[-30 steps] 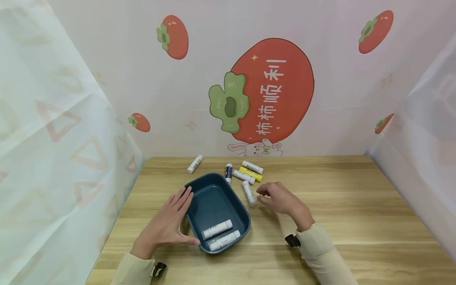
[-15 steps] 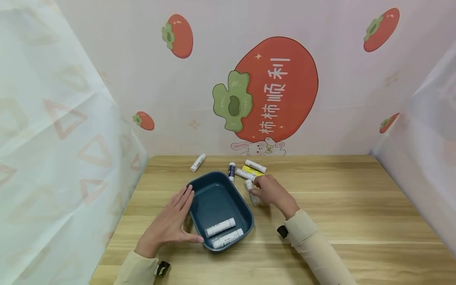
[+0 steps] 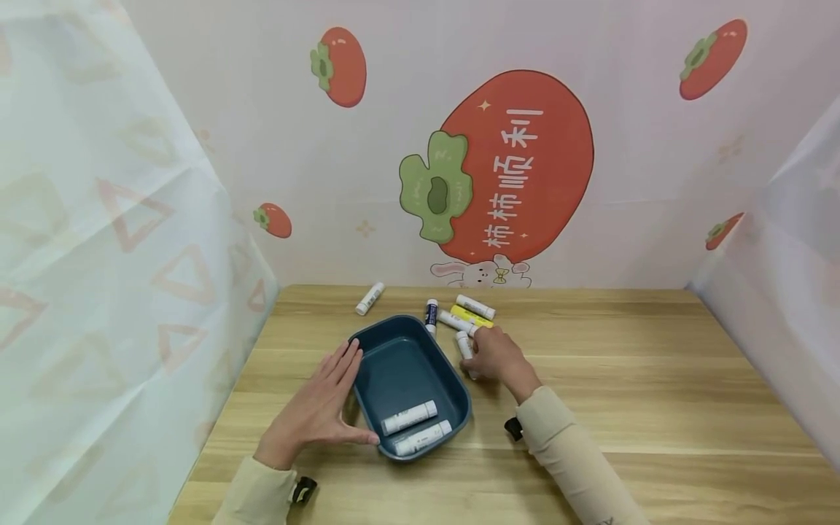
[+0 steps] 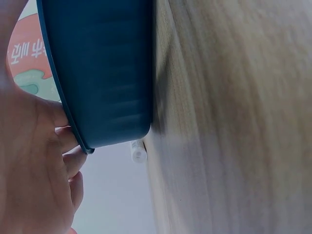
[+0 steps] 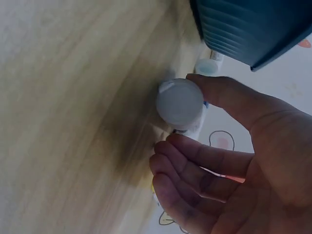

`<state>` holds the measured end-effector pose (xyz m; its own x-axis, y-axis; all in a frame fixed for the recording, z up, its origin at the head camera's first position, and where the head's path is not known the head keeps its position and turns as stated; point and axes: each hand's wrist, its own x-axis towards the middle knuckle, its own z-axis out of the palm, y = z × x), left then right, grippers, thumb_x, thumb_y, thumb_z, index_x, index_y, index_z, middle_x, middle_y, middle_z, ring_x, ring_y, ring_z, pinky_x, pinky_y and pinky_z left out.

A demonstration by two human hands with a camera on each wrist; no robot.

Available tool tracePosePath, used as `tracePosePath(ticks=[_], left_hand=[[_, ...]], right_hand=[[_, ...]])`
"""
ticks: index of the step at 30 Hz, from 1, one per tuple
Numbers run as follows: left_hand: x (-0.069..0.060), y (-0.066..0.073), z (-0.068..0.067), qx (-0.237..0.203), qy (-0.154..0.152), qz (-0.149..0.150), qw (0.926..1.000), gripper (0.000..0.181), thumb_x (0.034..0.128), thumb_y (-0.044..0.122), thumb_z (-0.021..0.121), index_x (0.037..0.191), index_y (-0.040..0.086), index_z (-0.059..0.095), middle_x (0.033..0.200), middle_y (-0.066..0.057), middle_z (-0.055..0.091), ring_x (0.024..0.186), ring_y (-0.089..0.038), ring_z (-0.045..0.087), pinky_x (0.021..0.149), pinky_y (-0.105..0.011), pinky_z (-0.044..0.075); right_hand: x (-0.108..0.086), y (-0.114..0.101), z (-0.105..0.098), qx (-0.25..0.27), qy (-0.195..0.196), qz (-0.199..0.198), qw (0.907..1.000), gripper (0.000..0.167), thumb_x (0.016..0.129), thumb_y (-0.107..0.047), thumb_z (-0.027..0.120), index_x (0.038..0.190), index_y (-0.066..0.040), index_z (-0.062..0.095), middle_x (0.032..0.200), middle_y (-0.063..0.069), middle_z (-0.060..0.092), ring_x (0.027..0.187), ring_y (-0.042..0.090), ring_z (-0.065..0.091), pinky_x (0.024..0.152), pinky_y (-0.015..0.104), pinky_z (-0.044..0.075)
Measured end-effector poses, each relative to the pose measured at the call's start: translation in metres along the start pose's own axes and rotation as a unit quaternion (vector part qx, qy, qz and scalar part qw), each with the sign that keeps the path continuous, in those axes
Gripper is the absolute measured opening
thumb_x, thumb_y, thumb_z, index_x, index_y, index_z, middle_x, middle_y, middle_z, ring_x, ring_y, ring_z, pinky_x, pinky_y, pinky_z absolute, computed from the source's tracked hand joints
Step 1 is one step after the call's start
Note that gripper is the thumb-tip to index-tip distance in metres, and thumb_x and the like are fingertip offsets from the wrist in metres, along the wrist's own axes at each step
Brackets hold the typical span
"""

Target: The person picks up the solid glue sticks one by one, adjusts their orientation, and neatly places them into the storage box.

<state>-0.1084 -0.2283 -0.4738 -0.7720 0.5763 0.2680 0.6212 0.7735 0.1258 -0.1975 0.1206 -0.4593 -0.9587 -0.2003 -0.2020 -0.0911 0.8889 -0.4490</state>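
Note:
My left hand [image 3: 321,405] rests on the left side of a dark teal bin [image 3: 400,364]. Its straight fingers lie at the back-left rim and its thumb touches the front-left rim. Two white glue sticks [image 3: 410,418] lie along the bin's front end. Beyond the bin's right side, my right hand [image 3: 496,357] pinches another white glue stick [image 5: 180,103] between thumb and fingers, partly covering it. In the right wrist view its round end faces the camera. Just behind lie a white stick [image 3: 458,322], a yellow stick [image 3: 471,316] and a farther white stick [image 3: 475,306].
A navy-and-white stick [image 3: 431,316] lies against the bin's back-right side. One white stick [image 3: 370,298] lies apart at the back left. The wooden table [image 3: 610,394] meets a patterned backdrop [image 3: 328,255] at its far edge, with white sheeting on both sides.
My right hand has moved left onto the nearest white glue stick, and its fingers have come together around it. The left hand stays at the bin; the whole view has shifted slightly.

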Motion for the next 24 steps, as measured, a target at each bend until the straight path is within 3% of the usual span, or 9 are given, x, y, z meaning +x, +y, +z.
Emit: tracePosePath(ticks=[3,5,8,11,12,14,17,24], left_hand=[[0.001,0.0,0.0,-0.006,0.004,0.006,1.0,0.144,0.0744,0.105,0.037,0.159,-0.012,0.034,0.169,-0.032,0.031,0.155,-0.052,0.033,0.136,-0.03,0.0],[0.001,0.0,-0.001,-0.015,-0.003,0.003,0.9999,0.145,0.074,0.105,0.039,0.159,-0.012,0.033,0.169,-0.032,0.03,0.155,-0.052,0.032,0.134,-0.025,-0.006],[0.002,-0.001,-0.005,-0.029,-0.023,-0.012,0.9993,0.145,0.0724,0.105,0.044,0.16,-0.011,0.032,0.171,-0.03,0.027,0.158,-0.049,0.029,0.137,-0.042,0.01],[0.004,0.0,-0.011,-0.052,-0.045,-0.032,0.9971,0.144,0.0718,0.101,0.054,0.163,-0.008,0.029,0.173,-0.027,0.023,0.16,-0.047,0.026,0.129,-0.06,0.028],[0.005,0.0,-0.013,-0.059,-0.051,-0.039,0.9962,0.144,0.0723,0.099,0.057,0.164,-0.007,0.026,0.174,-0.026,0.022,0.161,-0.046,0.025,0.128,-0.062,0.029],[0.009,0.003,-0.017,-0.073,-0.06,-0.049,0.9944,0.14,0.0746,0.093,0.063,0.166,-0.004,0.022,0.176,-0.023,0.019,0.162,-0.044,0.023,0.128,-0.064,0.029],[0.017,0.009,-0.025,-0.091,-0.066,-0.053,0.9922,0.13,0.0803,0.083,0.07,0.169,0.003,0.019,0.178,-0.017,0.016,0.163,-0.04,0.022,0.129,-0.062,0.029],[0.045,0.019,-0.039,-0.13,-0.039,0.002,0.9908,0.104,0.0923,0.047,0.081,0.169,0.006,0.023,0.177,-0.013,0.022,0.162,-0.036,0.028,0.126,-0.059,0.036]], right_hand=[[0.001,0.0,0.001,-0.006,-0.006,0.005,1.0,0.034,0.087,-0.026,0.087,0.068,-0.01,0.063,0.063,0.001,0.054,0.058,0.017,0.054,0.052,0.026,0.038],[0.001,0.0,0.001,-0.008,-0.005,0.003,0.9999,0.034,0.088,-0.022,0.085,0.066,-0.01,0.061,0.06,0.0,0.051,0.055,0.016,0.051,0.051,0.026,0.036],[0.0,0.002,0.001,-0.008,0.002,-0.006,0.9999,0.033,0.089,-0.017,0.081,0.065,-0.01,0.059,0.061,0.0,0.048,0.054,0.015,0.048,0.05,0.026,0.035],[-0.003,0.004,-0.001,0.0,0.016,-0.016,0.9997,0.024,0.09,-0.013,0.078,0.072,-0.008,0.062,0.069,0.003,0.055,0.061,0.018,0.053,0.054,0.027,0.04],[-0.004,0.005,-0.003,0.004,0.021,-0.019,0.9996,0.019,0.09,-0.013,0.077,0.076,-0.007,0.065,0.074,0.005,0.059,0.064,0.019,0.055,0.057,0.028,0.043],[-0.007,0.006,-0.009,0.008,0.032,-0.022,0.9992,0.012,0.09,-0.012,0.078,0.087,-0.004,0.069,0.085,0.008,0.065,0.073,0.021,0.059,0.064,0.031,0.049],[-0.01,0.005,-0.019,0.012,0.04,-0.029,0.9987,0.016,0.091,-0.012,0.079,0.101,-0.001,0.073,0.097,0.011,0.07,0.082,0.023,0.062,0.075,0.036,0.055],[-0.02,-0.011,-0.046,0.006,0.061,-0.086,0.9944,0.024,0.089,-0.011,0.083,0.109,0.0,0.076,0.106,0.013,0.074,0.088,0.023,0.064,0.084,0.039,0.06]])
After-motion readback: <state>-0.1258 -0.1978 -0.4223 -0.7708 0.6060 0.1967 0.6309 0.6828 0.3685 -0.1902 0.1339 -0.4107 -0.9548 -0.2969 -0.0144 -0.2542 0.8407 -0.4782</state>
